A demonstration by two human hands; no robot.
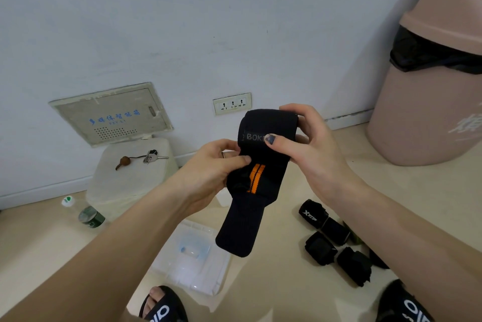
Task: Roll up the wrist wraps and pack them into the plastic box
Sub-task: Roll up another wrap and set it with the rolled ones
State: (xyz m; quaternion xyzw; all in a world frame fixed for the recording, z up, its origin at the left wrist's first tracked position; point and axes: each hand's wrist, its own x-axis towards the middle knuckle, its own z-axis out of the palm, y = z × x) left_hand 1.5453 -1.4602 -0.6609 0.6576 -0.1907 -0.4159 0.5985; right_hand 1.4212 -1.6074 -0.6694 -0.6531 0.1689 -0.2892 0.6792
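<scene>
Currently both hands are up over the floor: right hand (307,144) grips the rolled end of the wrist wrap (257,165), left hand (216,165) pinches it by the orange stripe. Soft, light, floppy tail. I'd hold the roll firmly. Plastic box (193,256) sits below.

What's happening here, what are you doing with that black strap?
A person is rolling up a black wrist wrap with an orange stripe, held in the air over the floor. The right hand grips the rolled part at the top, the left hand pinches the wrap lower down, and the loose tail hangs below. A clear plastic box sits on the floor underneath, no wraps visible in it. Several other black wraps lie on the floor to the right.
</scene>
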